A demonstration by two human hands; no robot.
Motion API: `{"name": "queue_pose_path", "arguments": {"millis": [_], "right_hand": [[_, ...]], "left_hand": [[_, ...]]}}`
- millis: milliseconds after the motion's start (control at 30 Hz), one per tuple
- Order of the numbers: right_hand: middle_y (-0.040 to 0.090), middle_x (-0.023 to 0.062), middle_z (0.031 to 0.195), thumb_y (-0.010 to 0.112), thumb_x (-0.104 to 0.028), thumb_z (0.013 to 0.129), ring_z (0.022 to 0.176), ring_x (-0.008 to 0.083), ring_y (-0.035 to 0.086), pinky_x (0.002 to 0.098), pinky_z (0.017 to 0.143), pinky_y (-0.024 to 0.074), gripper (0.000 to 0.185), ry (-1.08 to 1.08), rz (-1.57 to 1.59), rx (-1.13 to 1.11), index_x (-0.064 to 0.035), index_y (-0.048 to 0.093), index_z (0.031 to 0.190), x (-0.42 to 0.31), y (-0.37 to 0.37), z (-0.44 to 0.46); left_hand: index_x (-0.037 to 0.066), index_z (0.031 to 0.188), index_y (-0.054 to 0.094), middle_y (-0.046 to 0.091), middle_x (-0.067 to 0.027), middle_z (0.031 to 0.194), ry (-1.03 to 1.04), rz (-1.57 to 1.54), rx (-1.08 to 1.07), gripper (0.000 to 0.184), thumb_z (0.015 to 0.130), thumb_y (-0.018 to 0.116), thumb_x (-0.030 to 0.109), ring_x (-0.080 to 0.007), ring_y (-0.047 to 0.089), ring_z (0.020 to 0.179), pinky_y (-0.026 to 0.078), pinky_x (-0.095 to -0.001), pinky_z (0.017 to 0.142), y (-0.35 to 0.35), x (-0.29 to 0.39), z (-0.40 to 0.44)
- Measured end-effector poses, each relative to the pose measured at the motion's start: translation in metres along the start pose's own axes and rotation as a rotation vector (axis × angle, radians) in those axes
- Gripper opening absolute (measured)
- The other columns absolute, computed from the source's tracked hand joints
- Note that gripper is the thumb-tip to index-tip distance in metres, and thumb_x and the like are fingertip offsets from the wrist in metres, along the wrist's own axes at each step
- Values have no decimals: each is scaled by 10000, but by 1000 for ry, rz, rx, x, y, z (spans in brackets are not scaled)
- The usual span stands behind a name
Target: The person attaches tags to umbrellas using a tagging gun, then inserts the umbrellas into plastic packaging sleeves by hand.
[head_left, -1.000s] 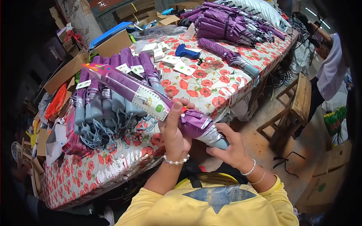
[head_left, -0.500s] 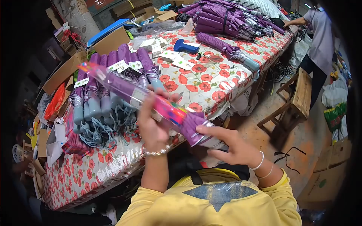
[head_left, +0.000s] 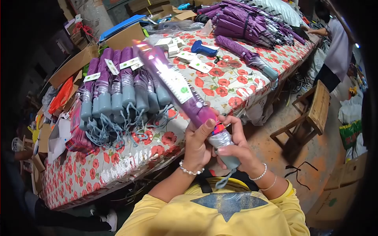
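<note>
A folded purple umbrella (head_left: 191,106) slants across the view in a shiny clear plastic sleeve, with a white tag inside. Its grey handle (head_left: 229,160) and looped strap point down toward my body. Around the umbrella just above the handle closes my left hand (head_left: 200,143), thumb on top. On the other side my right hand (head_left: 241,147) grips the handle end, its thumb across the silvery gathered part. A bright pink and red band of the sleeve shows between my hands. To the left, several tagged purple umbrellas (head_left: 128,84) lie in a row with grey handles toward me.
A flowered cloth covers the table (head_left: 165,139). On it are a blue handheld scanner (head_left: 204,48), white tags (head_left: 200,65), one loose umbrella (head_left: 246,55), a bundle of umbrellas (head_left: 244,23) and pink sleeves (head_left: 78,139). A wooden stool (head_left: 311,112) stands right, near another person (head_left: 336,47).
The sleeve has slid down over the umbrella, whose handle and strap now show below. My left hand has moved down and right, close beside my right hand. The umbrella points more upright.
</note>
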State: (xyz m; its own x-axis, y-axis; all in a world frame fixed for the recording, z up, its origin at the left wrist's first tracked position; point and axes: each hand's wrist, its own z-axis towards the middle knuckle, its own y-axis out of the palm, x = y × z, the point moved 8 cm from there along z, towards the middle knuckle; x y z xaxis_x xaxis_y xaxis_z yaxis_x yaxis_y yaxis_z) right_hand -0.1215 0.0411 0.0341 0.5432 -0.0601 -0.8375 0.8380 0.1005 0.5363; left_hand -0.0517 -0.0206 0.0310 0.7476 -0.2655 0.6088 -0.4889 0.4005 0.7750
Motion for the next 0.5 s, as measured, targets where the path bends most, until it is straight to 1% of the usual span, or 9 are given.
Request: {"name": "queue_pose_path", "arguments": {"millis": [100, 133, 167, 200, 233, 267, 367, 400, 500], "right_hand": [[327, 126, 1290, 645, -32, 748, 698, 165, 572, 244, 394, 444, 622, 53, 148, 3, -133, 215, 1186, 6, 2, -1], [356, 127, 1244, 650, -41, 750, 730, 175, 567, 259, 456, 461, 630, 74, -21, -38, -124, 208, 1192, 6, -1, -4], [386, 128, 1198, 655, -50, 752, 763, 186, 561, 274, 518, 477, 639, 89, -191, -82, -115, 202, 1197, 6, -4, -8], [418, 124, 1161, 659, -60, 755, 773, 198, 566, 287, 561, 485, 638, -3, -382, -133, -106, 202, 1198, 4, -3, -8], [464, 138, 1104, 670, -79, 752, 801, 245, 582, 305, 637, 486, 649, -208, -724, -172, -85, 211, 1211, -3, 2, -10], [511, 152, 1046, 682, -98, 750, 829, 292, 597, 323, 713, 487, 663, -434, -1060, -142, -65, 220, 1225, -10, 6, -14], [513, 206, 1067, 696, -120, 736, 861, 365, 596, 350, 703, 499, 689, -443, -1098, 17, -52, 252, 1257, -16, 1, -22], [480, 233, 1139, 701, -99, 694, 846, 390, 583, 370, 693, 507, 739, -606, -1211, 71, -58, 263, 1288, -22, 5, -24], [481, 208, 1145, 698, -76, 649, 811, 379, 589, 388, 671, 513, 775, -729, -1372, 101, -56, 262, 1290, -29, 11, -15]], "left_hand": [[13, 1248, 437, 570, -144, 1152, -131, -40, -154, 576, 813, 699, 284, -251, 583, 1044, 484, -389, 906, -3, 5, 10], [10, 1288, 397, 544, -164, 1203, -90, -72, -148, 636, 823, 674, 344, -292, 575, 1069, 475, -422, 923, -8, 18, 18], [12, 1293, 396, 554, -163, 1183, -28, -87, -195, 595, 855, 626, 343, -292, 582, 1060, 483, -431, 910, -5, 38, 26], [23, 1286, 408, 578, -148, 1133, 87, 44, -40, 519, 888, 572, 313, -274, 602, 1010, 497, -427, 882, -21, 60, 38], [44, 1254, 441, 615, -109, 1010, 191, -100, 56, 420, 902, 553, 241, -223, 626, 906, 519, -406, 834, -38, 78, 51], [36, 1049, 565, 608, -86, 891, 213, -148, 70, 222, 892, 587, 191, -173, 608, 767, 524, -346, 787, -42, 97, 60], [45, 923, 576, 613, -45, 803, 220, -104, 188, 161, 882, 613, 196, -150, 599, 713, 527, -313, 721, -56, 108, 64], [50, 906, 574, 612, -43, 795, 210, -40, 256, 154, 877, 621, 194, -146, 599, 707, 525, -309, 705, -58, 104, 61], [63, 895, 580, 608, -41, 791, 199, 153, 406, 153, 854, 653, 190, -144, 602, 711, 514, -303, 665, -46, 70, 42]]}}
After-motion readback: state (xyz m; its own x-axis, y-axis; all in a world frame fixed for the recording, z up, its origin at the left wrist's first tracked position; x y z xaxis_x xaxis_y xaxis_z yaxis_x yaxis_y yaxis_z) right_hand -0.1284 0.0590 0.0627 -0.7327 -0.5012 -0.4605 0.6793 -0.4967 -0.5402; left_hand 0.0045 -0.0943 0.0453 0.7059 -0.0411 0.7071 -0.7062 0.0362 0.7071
